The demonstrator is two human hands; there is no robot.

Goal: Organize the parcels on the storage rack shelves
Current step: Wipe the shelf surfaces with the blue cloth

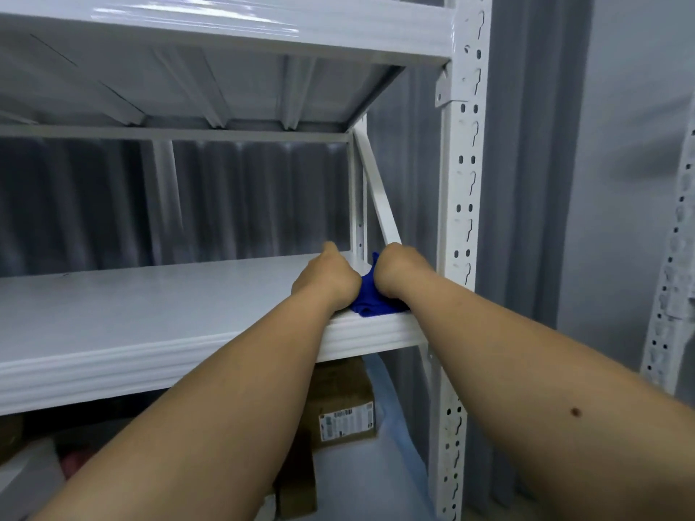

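Note:
A white metal storage rack fills the view. Its middle shelf (pixel 158 306) is a bare white board. At the shelf's front right corner lies a bunched blue cloth (pixel 370 300). My left hand (pixel 326 278) and my right hand (pixel 398 270) both grip the cloth, one on each side, fingers curled down into it and hidden from me. On the shelf below stands a brown cardboard parcel (pixel 344 404) with a printed label, partly hidden behind my left forearm.
The rack's right front post (pixel 464 189) with keyhole slots stands just right of my hands. A diagonal brace (pixel 376 186) runs down to the corner. Grey curtain hangs behind. Pale blue plastic (pixel 391 415) and dim parcels (pixel 22 453) sit on the lower shelf. A second rack post (pixel 673 257) stands far right.

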